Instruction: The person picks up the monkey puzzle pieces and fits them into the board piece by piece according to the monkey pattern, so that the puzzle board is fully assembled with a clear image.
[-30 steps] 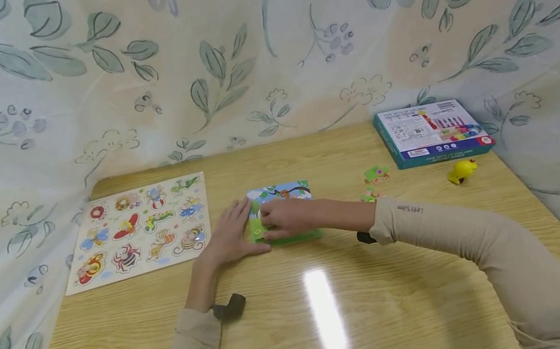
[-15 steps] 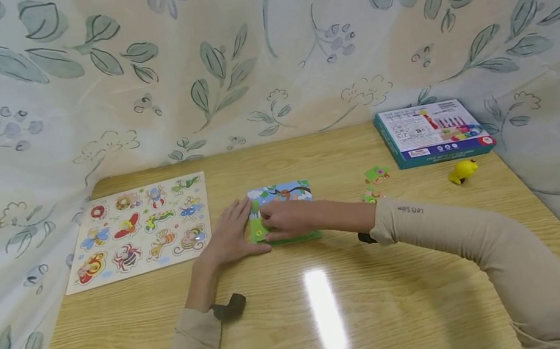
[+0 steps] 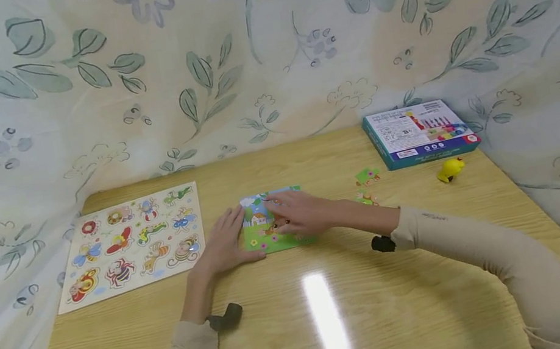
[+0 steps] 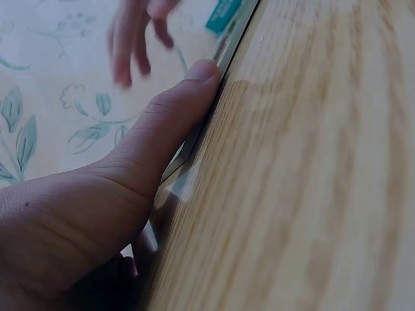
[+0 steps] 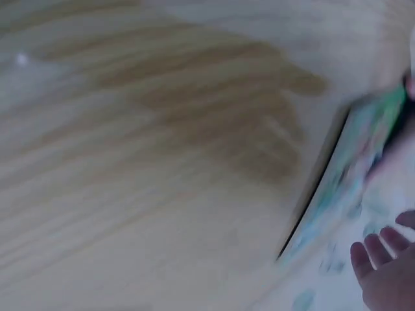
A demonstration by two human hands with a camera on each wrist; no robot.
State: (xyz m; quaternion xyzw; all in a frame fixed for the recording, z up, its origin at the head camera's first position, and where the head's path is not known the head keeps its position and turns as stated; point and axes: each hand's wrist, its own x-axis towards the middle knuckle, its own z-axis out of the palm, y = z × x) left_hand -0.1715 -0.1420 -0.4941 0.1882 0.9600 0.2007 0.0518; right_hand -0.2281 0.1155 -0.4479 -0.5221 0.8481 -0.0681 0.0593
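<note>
A small picture puzzle board, printed with a house, flowers and sky, lies flat at mid-table. My left hand rests against its left side with straight fingers. In the left wrist view, the left thumb touches the board's near edge. Over the right half of the picture is my right hand, fingers spread and relaxed, holding nothing visible and hiding that part. The left wrist view shows the right hand's fingers raised above the board. Two loose groups of puzzle pieces, one green and one mixed, lie to the right.
A wooden insect puzzle lies at the left of the table. A teal and white box is at the back right, with a small yellow toy before it. Floral cloth hangs behind the table.
My right hand has lifted from the board's left part, moved right and uncurled, uncovering the house picture. The left hand stays at the board's left side. The head view has shifted slightly.
</note>
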